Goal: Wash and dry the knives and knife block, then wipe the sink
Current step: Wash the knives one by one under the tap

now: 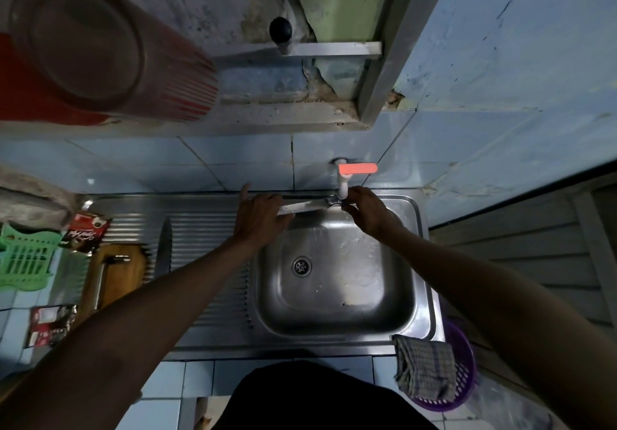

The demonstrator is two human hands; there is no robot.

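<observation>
While both arms reach over the steel sink, a knife lies level across the basin's far rim at about 12 o'clock, right under the white tap with its orange lever. At the handle end, the right hand has its fingers curled round the knife just below the spout. Toward the tip, the left hand rests over the blade with its fingers mostly straight and the forefinger lifted toward the tiled wall; whether the thumb pinches the blade from beneath cannot be told. Out at 9 o'clock, a second knife lies lengthwise on the ribbed drainboard, and just beside it, further left, the wooden knife block lies on its side. Down at 5 o'clock, a checked cloth hangs over the sink's near right corner, above a purple basket. Far off at 9 o'clock stands a green plastic rack.
</observation>
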